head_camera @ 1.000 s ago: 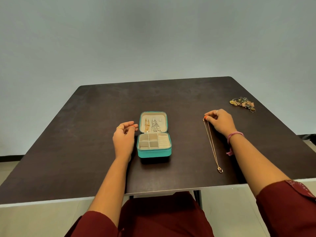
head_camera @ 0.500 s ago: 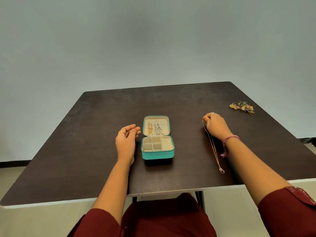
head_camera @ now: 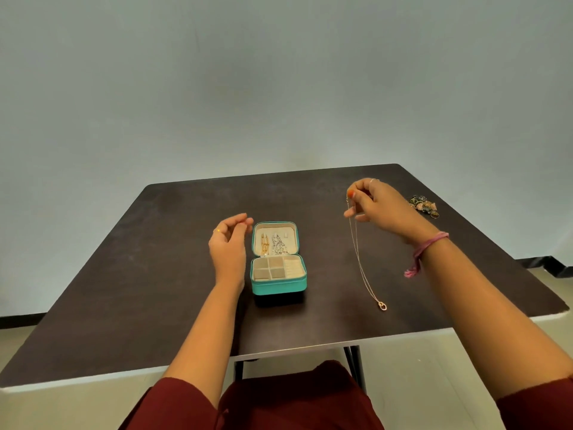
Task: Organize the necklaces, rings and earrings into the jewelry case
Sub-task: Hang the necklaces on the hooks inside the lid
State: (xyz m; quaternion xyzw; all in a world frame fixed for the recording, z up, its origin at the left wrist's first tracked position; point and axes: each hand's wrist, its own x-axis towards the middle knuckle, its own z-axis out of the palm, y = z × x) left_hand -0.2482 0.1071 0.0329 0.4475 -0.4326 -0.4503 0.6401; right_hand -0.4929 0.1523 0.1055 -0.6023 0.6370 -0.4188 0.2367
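Her right hand [head_camera: 383, 209] is pinching a thin gold necklace [head_camera: 359, 259], its looped pendant trailing onto the dark table [head_camera: 155, 274]. Her left hand [head_camera: 228, 246] is hovering loosely curled, holding nothing, beside the open teal jewelry case [head_camera: 279, 287].

Heap of jewelry [head_camera: 423, 205] at the table's far right: single pieces too small to tell apart, its near side hidden behind the right hand [head_camera: 383, 209]. Items hung in the jewelry case [head_camera: 278, 259] lid too small to identify. Both sleeves cut off by the bottom edge.
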